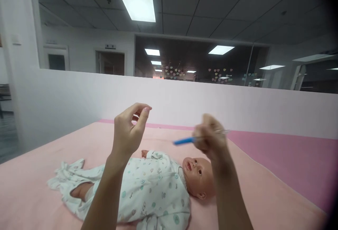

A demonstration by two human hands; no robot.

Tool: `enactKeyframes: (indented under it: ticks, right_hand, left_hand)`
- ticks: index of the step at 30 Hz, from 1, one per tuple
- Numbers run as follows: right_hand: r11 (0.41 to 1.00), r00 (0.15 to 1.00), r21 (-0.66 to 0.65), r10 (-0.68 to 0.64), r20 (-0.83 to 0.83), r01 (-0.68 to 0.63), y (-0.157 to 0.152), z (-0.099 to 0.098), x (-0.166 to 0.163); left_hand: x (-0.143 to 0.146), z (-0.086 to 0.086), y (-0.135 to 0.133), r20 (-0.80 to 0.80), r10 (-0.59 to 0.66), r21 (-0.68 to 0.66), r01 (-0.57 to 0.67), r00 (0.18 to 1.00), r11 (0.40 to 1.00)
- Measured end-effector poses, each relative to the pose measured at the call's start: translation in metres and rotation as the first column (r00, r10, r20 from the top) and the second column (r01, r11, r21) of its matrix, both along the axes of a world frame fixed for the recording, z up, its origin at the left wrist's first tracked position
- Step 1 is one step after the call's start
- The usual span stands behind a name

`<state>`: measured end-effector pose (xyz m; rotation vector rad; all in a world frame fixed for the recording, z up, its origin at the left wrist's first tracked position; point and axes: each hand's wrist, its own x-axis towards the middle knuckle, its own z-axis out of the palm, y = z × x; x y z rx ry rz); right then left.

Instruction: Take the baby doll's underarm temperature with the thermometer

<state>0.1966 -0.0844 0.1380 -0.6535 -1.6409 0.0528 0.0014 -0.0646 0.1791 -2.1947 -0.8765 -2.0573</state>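
Above a clothed doll (155, 180), a blue stick (185, 141) is gripped by the right hand (211, 136); the left hand (128, 128) is pinched narrow.

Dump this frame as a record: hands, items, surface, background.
left hand: raised, fingers curled toward thumb; nothing visible in it
right hand: gripping a thin blue-ended stick; motion-blurred, exact type unclear
doll: lying on the surface, head toward picture right
outfit: white, patterned, on doll
surface: peach-pink cover
background: white low wall, glass above
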Motion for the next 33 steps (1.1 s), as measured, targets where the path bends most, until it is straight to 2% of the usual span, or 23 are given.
enactKeyframes:
  ticks: [1,3,6,9,11,13,16,19,22,24,26,28,31,33]
  right_hand:
    - [0.999,0.994,0.01,0.041,-0.104,-0.04,0.0,-0.002,0.012]
    - [1.0,0.977,0.012,-0.004,-0.214,0.007,0.003,-0.006,0.033]
    - [0.994,0.963,-0.038,-0.108,-0.247,0.102,0.004,-0.005,0.055]
    - [0.995,0.934,0.0,-0.095,-0.346,0.101,-0.01,0.003,0.063]
    - [0.998,0.919,0.044,-0.023,-0.393,0.044,-0.019,0.007,0.06]
    - [0.999,0.934,0.038,0.008,-0.357,0.006,-0.02,0.007,0.05]
    - [0.998,0.961,-0.038,-0.052,-0.271,0.043,-0.006,0.005,0.029]
    - [0.996,0.96,-0.076,-0.073,-0.27,0.055,-0.005,0.013,0.016]
    - [0.995,0.955,-0.057,-0.094,-0.283,0.082,-0.036,0.028,0.014]
    - [0.981,0.95,-0.1,-0.185,-0.252,0.165,-0.065,0.026,0.018]
    - [0.934,0.928,-0.247,-0.312,-0.203,0.26,-0.091,0.005,0.024]
    - [0.84,0.898,-0.457,-0.406,-0.171,0.293,-0.11,-0.033,0.029]
    - [0.699,0.823,-0.68,-0.508,-0.256,0.22,-0.131,-0.106,0.031]
    - [0.655,0.743,-0.731,-0.584,-0.327,0.193,-0.14,-0.147,0.028]
  left_hand:
    - [-0.001,0.0,0.0,0.018,-0.004,0.004,0.004,1.0,1.0]
    - [-0.001,0.0,-0.001,0.042,-0.011,0.013,0.011,0.999,1.0]
    - [0.002,0.0,-0.003,0.011,-0.014,0.013,0.014,1.0,1.0]
    - [0.004,0.0,-0.004,-0.028,-0.022,0.008,0.022,0.999,1.0]
    - [0.006,0.0,-0.005,-0.017,-0.028,0.008,0.028,0.999,1.0]
    - [0.01,-0.001,-0.005,0.011,-0.032,0.013,0.031,0.999,0.999]
    - [0.018,-0.003,-0.008,0.007,-0.044,0.003,0.044,0.999,0.999]
    - [0.023,-0.005,-0.012,-0.084,-0.062,-0.033,0.059,0.995,0.998]
    - [0.024,-0.004,-0.014,-0.179,-0.076,-0.057,0.067,0.981,0.996]
    - [0.025,-0.004,-0.014,-0.219,-0.08,-0.058,0.069,0.972,0.996]
    - [0.03,-0.009,-0.013,-0.247,-0.08,-0.054,0.069,0.966,0.996]
    - [0.039,-0.023,-0.009,-0.306,-0.087,-0.064,0.071,0.948,0.995]
    - [0.052,-0.065,0.001,-0.511,-0.089,-0.09,0.049,0.855,0.995]
    - [0.057,-0.099,0.011,-0.597,-0.053,-0.086,0.002,0.801,0.996]
